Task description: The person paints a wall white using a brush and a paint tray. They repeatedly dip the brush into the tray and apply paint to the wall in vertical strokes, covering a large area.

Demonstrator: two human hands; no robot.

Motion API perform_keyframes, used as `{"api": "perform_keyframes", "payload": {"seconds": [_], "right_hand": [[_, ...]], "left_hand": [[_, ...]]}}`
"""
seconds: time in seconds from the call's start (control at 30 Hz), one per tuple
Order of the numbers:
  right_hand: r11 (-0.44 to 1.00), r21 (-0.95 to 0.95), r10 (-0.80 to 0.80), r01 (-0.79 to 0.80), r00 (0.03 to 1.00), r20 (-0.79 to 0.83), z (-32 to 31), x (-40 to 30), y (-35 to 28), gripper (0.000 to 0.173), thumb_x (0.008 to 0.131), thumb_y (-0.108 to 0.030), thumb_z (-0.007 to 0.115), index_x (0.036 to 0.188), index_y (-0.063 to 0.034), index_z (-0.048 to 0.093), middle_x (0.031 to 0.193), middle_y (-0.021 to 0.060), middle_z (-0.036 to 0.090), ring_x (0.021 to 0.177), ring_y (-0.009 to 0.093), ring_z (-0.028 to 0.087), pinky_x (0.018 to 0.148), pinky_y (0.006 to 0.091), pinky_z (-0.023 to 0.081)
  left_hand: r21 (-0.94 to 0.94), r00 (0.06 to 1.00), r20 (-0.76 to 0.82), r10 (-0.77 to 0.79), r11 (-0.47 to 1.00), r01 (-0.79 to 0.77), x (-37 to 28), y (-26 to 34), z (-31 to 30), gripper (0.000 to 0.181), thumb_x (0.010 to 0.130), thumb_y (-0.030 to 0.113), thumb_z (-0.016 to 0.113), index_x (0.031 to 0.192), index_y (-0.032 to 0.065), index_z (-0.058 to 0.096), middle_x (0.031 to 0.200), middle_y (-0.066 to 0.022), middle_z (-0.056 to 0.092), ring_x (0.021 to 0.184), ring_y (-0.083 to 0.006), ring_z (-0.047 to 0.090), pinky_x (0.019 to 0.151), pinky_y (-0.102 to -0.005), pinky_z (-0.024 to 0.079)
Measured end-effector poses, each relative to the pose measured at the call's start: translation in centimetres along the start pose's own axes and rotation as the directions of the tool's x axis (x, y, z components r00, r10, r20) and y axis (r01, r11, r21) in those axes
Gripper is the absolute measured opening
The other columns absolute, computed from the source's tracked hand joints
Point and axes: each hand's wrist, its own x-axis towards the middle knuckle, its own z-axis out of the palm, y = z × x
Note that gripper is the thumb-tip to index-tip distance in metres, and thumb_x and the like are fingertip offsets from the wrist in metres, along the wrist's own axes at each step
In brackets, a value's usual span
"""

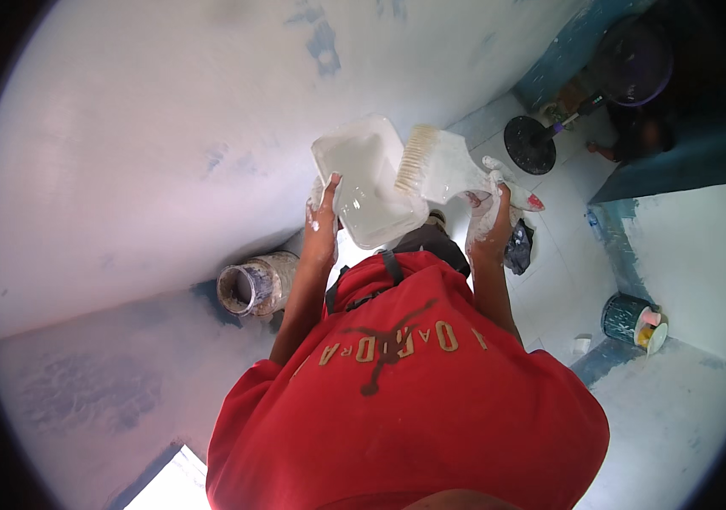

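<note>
My left hand (322, 220), smeared with white paint, grips the left side of a white plastic tub (363, 153). Wet white paint lies inside the tub and shines at its lower part. In my right hand (491, 213), also coated in white, is a wide paintbrush (449, 167) with a white body and a red-tipped handle. Its pale bristles point left, beside the tub's right rim; whether they touch it I cannot tell. Both hands are in front of my red shirt (414, 395).
A patchy white-painted wall (146, 159) rises ahead and to the left. By it stands a paint-crusted bucket (283, 274). On the tiled floor (557, 223) are a black plastic bag (518, 248), a standing fan (530, 145) and a dark green bucket (623, 319). Another person's arm (605, 152) shows at upper right.
</note>
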Motion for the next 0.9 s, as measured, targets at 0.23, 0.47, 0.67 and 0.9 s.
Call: {"api": "perform_keyframes", "payload": {"seconds": [0.23,0.47,0.67,0.9], "right_hand": [[0.778,-0.534,-0.09,0.331,0.9,0.427,2.7,-1.3,-1.1,0.026,0.078,0.001,0.058,0.103,0.0007,0.053,0.101,0.0083,0.058,0.089,0.017,0.058,0.078,0.029,0.047],[0.912,-0.397,-0.033,0.103,0.983,0.179,0.0,0.5,4.3,0.03,0.078,-0.007,0.064,0.105,0.0001,0.052,0.103,0.0082,0.058,0.089,0.016,0.059,0.076,0.0284,0.047],[0.946,-0.317,-0.101,0.065,0.99,-0.097,-4.1,2.2,8.5,0.026,0.084,-0.018,0.053,0.105,-0.0034,0.052,0.098,0.009,0.059,0.086,0.019,0.058,0.071,0.0305,0.047],[0.971,0.076,0.237,-0.225,0.945,-0.226,-2.2,7.8,10.0,0.03,0.084,-0.027,0.053,0.107,-0.0084,0.049,0.103,0.0075,0.055,0.089,0.018,0.055,0.074,0.0322,0.045]], "left_hand": [[0.018,0.992,0.122,0.043,0.999,-0.046,1.2,-3.2,-1.1,0.051,0.089,0.032,0.051,0.123,-0.0062,0.045,0.117,-0.0169,0.053,0.106,-0.0219,0.053,0.091,-0.033,0.041],[-0.043,0.989,0.128,0.072,0.997,-0.067,3.3,-6.1,-0.9,0.043,0.089,0.026,0.048,0.119,-0.0048,0.047,0.111,-0.0153,0.056,0.104,-0.0207,0.054,0.089,-0.0324,0.042],[-0.131,0.965,0.23,0.13,0.986,-0.102,6.2,-11.8,-4.4,0.045,0.09,0.026,0.045,0.124,-0.0026,0.042,0.128,-0.0161,0.041,0.12,-0.0236,0.041,0.098,-0.0356,0.034],[-0.196,0.986,0.165,0.02,0.98,0.013,8.0,-13.0,-4.4,0.049,0.091,0.032,0.042,0.126,-0.0017,0.038,0.121,-0.0137,0.048,0.114,-0.0221,0.047,0.096,-0.035,0.037]]}}
